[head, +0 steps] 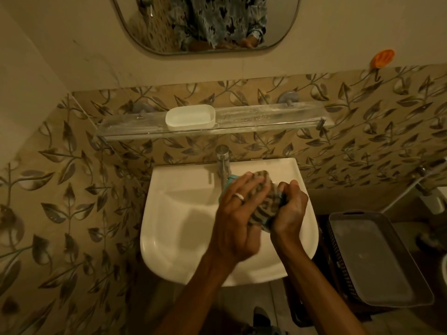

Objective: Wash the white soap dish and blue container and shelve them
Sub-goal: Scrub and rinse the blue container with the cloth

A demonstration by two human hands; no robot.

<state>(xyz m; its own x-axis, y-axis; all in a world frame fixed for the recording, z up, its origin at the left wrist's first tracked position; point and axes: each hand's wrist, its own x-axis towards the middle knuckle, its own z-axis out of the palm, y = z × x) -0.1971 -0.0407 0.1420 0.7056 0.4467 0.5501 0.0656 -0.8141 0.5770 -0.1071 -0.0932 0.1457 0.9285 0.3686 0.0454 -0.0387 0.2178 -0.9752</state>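
While both hands scrub over the white ceramic basin (183, 213), the blue plastic container (228, 182) sits clasped between them.
Left hand (235, 213) presses a striped scrubbing pad (263, 204) against it; right hand (290, 209) grips its far side; the white oval soap dish (190, 117) rests on the glass shelf (266, 117) at twelve o'clock.

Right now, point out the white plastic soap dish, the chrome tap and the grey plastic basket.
white plastic soap dish (190, 116): head view, centre of its hollow.
chrome tap (222, 151): head view, top of its round knob.
grey plastic basket (338, 216): head view, far rim.
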